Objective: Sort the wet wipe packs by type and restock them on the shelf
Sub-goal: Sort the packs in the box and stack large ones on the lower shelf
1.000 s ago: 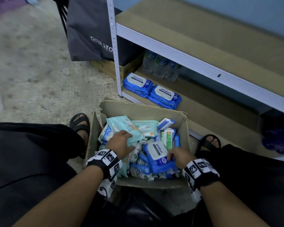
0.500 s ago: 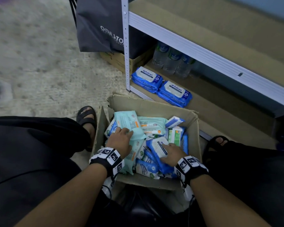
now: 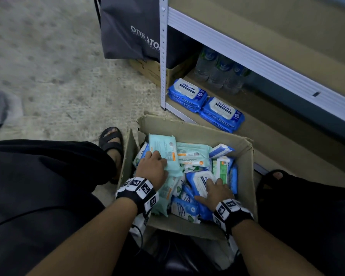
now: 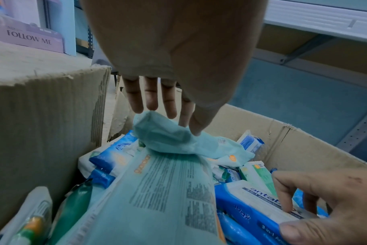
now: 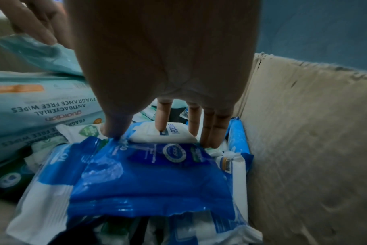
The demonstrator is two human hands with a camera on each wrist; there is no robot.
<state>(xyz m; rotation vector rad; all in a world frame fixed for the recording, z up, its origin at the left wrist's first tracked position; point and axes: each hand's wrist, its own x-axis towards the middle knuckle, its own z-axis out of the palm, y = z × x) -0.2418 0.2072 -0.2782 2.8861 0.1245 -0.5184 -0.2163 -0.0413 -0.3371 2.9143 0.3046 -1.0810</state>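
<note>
L hand (image 3: 152, 169): fingers nearly straight, resting on a teal pack (image 3: 163, 152) at the box's left-rear; not closed round it, thumb touching the wrapper.
R hand (image 3: 214, 191): thumb on one edge, fingers over the white lid of a blue pack (image 3: 199, 181), curled round it; pack lay on top of the pile, right-centre of box (image 3: 245, 170).
Where packs were: most loose in the box on the floor betw. the knees; rest on the bottom shelf (image 3: 267, 124), just behind the box.
Handling (judged): soft film pouches, wipes inside give under the fingers, prob. light to medium; film glossy, likely slick. Blue: best taken across the width with the stiff lid under the fingers. Teal: no lid showing, so grip by the long edges, not the crimped end.
Count: shelf blue packs (image 3: 206, 103), 2 stacks, approx. 2–3 each, can't be sure. Box: teal 3 seen; blue several; small green/white ones (image 3: 220, 168) a few; exact nos. hidden in the heap.
Water bottles (image 3: 221, 76): 3, behind the stacks.
</note>
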